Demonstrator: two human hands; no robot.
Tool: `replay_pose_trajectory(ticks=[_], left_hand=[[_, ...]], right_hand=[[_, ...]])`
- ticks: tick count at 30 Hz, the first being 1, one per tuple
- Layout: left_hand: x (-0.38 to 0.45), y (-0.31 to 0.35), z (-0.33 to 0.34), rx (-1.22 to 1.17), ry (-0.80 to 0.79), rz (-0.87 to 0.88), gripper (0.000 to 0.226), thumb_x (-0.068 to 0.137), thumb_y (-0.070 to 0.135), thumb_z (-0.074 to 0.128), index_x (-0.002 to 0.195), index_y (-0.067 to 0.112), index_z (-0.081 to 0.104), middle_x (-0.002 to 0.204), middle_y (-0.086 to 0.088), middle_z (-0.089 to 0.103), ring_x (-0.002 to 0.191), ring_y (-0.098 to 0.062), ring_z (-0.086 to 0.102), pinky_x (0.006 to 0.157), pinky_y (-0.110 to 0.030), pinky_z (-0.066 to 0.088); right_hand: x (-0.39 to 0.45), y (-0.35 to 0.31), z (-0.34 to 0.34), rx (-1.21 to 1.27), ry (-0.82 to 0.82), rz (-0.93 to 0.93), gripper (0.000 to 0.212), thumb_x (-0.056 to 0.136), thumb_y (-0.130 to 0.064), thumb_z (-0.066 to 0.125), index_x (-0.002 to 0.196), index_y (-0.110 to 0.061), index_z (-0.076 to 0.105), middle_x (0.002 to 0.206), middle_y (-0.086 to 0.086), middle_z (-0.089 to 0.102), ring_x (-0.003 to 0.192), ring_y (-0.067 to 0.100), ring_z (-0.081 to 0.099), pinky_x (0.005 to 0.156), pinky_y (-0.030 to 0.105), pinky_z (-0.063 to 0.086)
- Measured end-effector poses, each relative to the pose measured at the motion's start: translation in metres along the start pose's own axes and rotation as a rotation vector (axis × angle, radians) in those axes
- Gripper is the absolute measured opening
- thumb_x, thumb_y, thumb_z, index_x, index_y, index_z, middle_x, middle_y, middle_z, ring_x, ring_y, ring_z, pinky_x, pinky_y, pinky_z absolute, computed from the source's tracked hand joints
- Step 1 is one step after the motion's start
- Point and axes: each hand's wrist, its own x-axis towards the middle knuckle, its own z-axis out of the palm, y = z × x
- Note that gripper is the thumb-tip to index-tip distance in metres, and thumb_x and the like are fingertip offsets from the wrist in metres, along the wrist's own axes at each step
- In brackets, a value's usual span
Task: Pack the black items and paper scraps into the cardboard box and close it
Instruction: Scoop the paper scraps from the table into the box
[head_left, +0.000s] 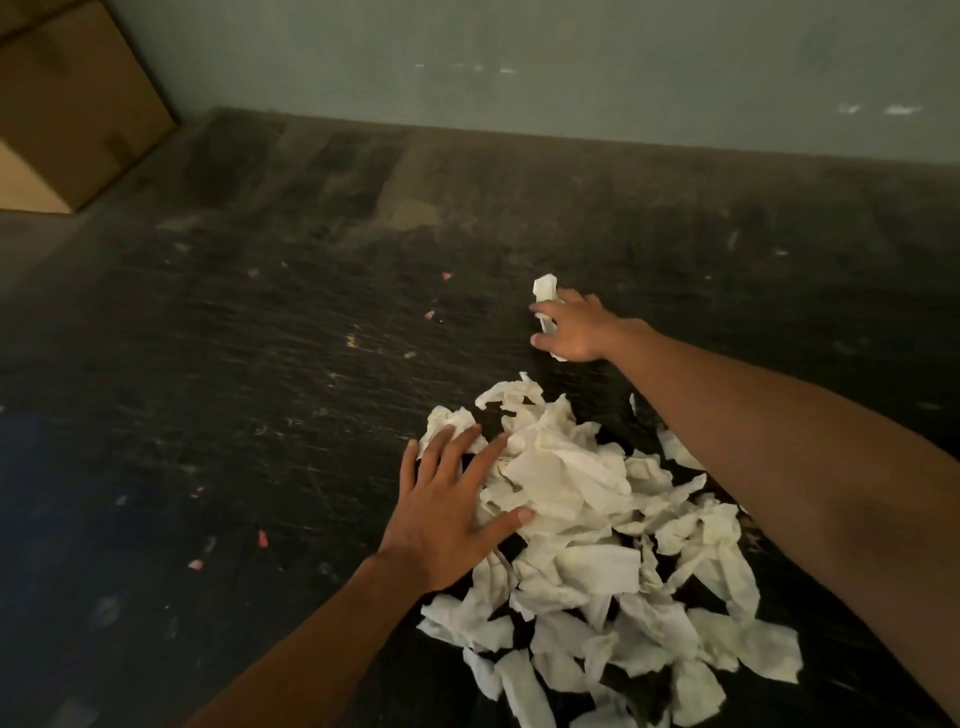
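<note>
White paper scraps (587, 525) sit under the flat, spread left hand (457, 499); right hand (576, 330), closed on a stray scrap (545, 287), should sweep inward.

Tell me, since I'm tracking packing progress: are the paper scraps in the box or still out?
Out. The paper scraps lie heaped on the dark floor; the cardboard box sits far away.

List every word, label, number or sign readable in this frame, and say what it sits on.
None can be read.
The cardboard box: plain brown faces, with no print visible.
The paper scraps: blank white.
The scrap at the right hand: blank.
The wall: faint pale marks, too blurred to read as text.
</note>
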Motion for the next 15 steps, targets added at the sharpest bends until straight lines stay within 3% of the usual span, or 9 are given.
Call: replay_pose_trajectory(ticks=[3, 5, 9, 12, 15], left_hand=[[0.0, 0.0, 0.001, -0.002, 0.008, -0.006, 0.089, 0.073, 0.09, 0.004, 0.151, 0.046, 0.001, 0.163, 0.006, 0.007, 0.15, -0.018, -0.007, 0.12, -0.053, -0.005], [0.0, 0.001, 0.0, -0.002, 0.012, -0.009, 0.091, 0.073, 0.09, 0.002, 0.151, 0.045, 0.003, 0.163, 0.005, 0.009, 0.15, -0.019, -0.005, 0.12, -0.053, -0.005], [0.0, 0.0, -0.009, 0.01, -0.077, 0.023, 0.094, 0.072, 0.086, 0.014, 0.152, 0.042, -0.003, 0.164, 0.002, 0.006, 0.15, -0.021, -0.002, 0.12, -0.055, -0.003], [-0.007, -0.004, -0.026, -0.075, -0.11, 0.077, 0.099, 0.07, 0.089, 0.024, 0.152, 0.043, -0.007, 0.162, 0.002, 0.009, 0.149, -0.02, 0.007, 0.12, -0.056, 0.003], [-0.017, -0.014, -0.038, -0.111, -0.062, 0.087, 0.101, 0.068, 0.094, 0.022, 0.151, 0.045, -0.009, 0.162, 0.002, 0.008, 0.149, -0.021, 0.008, 0.12, -0.057, 0.004]], right_hand=[[-0.041, -0.002, 0.003, 0.041, 0.021, -0.1, 0.045, 0.094, -0.04, 0.052, 0.138, -0.031, 0.047, 0.152, 0.008, 0.032, 0.137, 0.035, 0.032, 0.11, 0.05, 0.032], [-0.077, -0.002, 0.005, 0.145, -0.064, -0.15, 0.032, 0.095, -0.036, 0.053, 0.125, -0.028, 0.059, 0.135, 0.003, 0.05, 0.121, 0.024, 0.049, 0.1, 0.038, 0.041], [-0.151, 0.004, -0.01, 0.42, -0.227, -0.154, 0.02, 0.094, -0.039, 0.055, 0.108, -0.03, 0.066, 0.114, -0.012, 0.064, 0.104, 0.006, 0.058, 0.088, 0.027, 0.046], [-0.197, 0.028, -0.027, 0.665, -0.15, -0.131, 0.02, 0.096, -0.03, 0.054, 0.104, -0.019, 0.067, 0.107, -0.005, 0.07, 0.102, 0.008, 0.064, 0.086, 0.025, 0.045], [-0.225, 0.069, -0.023, 0.901, 0.072, -0.008, 0.028, 0.097, -0.035, 0.048, 0.103, -0.014, 0.066, 0.106, 0.001, 0.072, 0.106, 0.014, 0.065, 0.097, 0.036, 0.044]])
